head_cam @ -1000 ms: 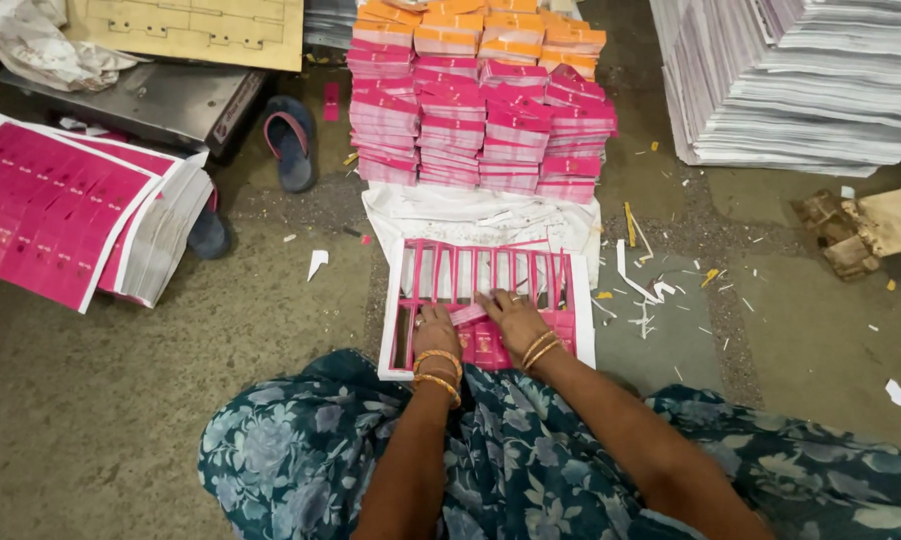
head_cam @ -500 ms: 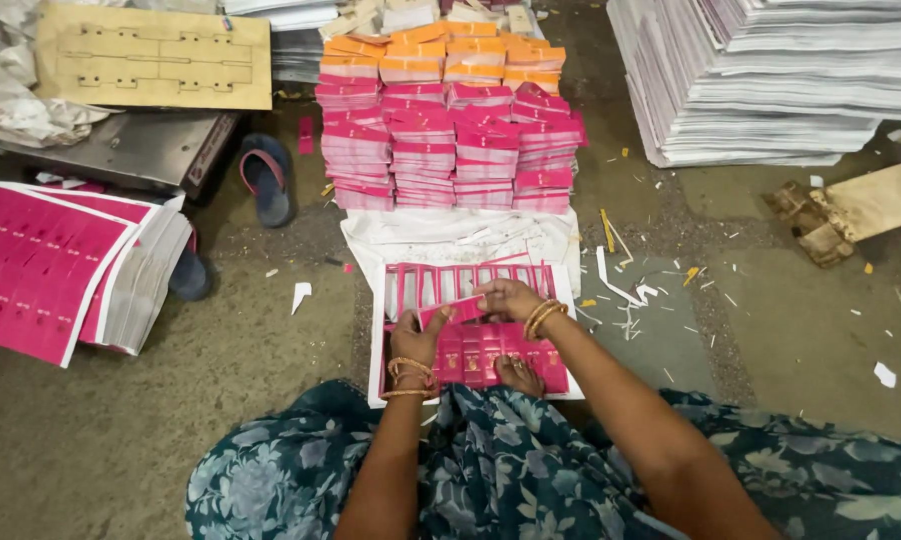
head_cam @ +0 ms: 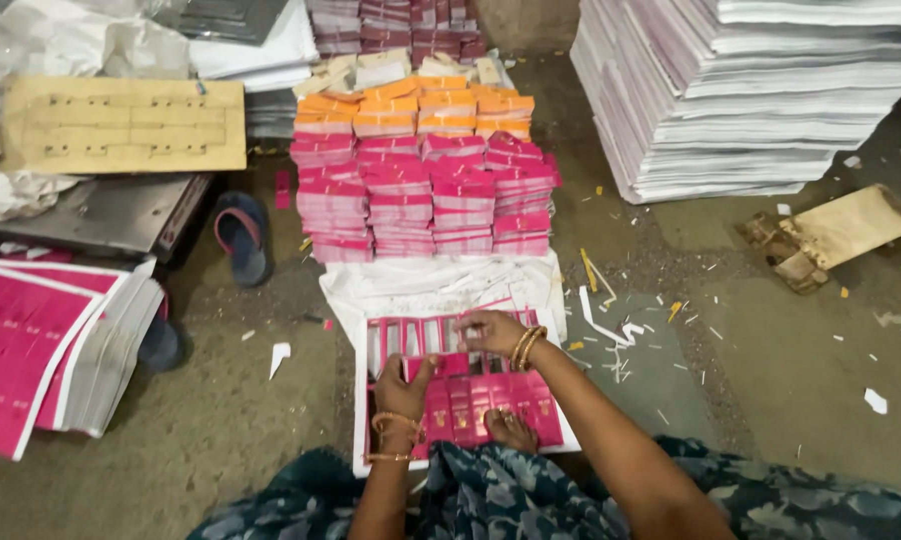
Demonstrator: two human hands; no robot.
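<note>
From the head view, looking down, the landmark is the pink die-cut printed sheet (head_cam: 471,395), lying flat on top of a low stack of white-edged sheets on the floor, right in front of the seated person's knees. Its rows of small pink panels run left to right, so the long axis of each row crosses the person's body rather than pointing away from it.

The left hand (head_cam: 403,385) rests on the sheet's near-left part, palm down, fingers curled onto the paper; whether it pinches a panel or merely presses, I cannot tell. The right hand (head_cam: 491,330) sits further out, at the sheet's far edge where the white gaps show between strips, fingers bent and closed on the thin pink border strip there. So the far row lies directly under the right fingers, and the right hand is the nearer one to it; the left is nearer the untouched near rows.

A bare foot (head_cam: 511,428) presses the sheet's near edge. Beyond the sheet's far side stands a block of stacked pink and orange bundles (head_cam: 426,180).
</note>
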